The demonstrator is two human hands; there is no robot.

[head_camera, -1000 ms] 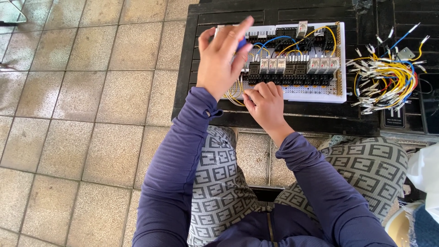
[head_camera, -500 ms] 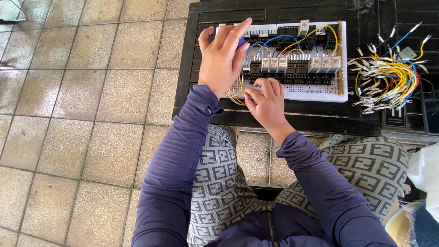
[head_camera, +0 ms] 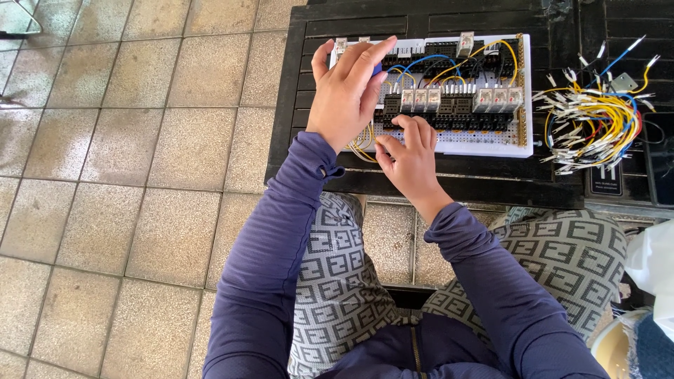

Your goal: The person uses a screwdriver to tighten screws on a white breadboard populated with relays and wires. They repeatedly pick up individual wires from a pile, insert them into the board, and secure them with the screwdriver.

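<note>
Both hands [head_camera: 349,95] [head_camera: 409,156] on white wired board [head_camera: 491,144]

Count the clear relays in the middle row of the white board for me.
6 visible: three side by side at mid-board, three more near the right edge. The left hand covers the board's left part, so more may be hidden.

One label only: small black rectangular sticker [head_camera: 606,180] w/ white marks, stuck flat on the dark slatted table [head_camera: 295,105], near its front edge at far right, just below the loose wire bundle [head_camera: 593,123]. Print too small to make out. At the right frame edge, a white crinkled thing [head_camera: 651,267], possibly a plastic bag, cut off by the frame. No screens, no signs.
</note>
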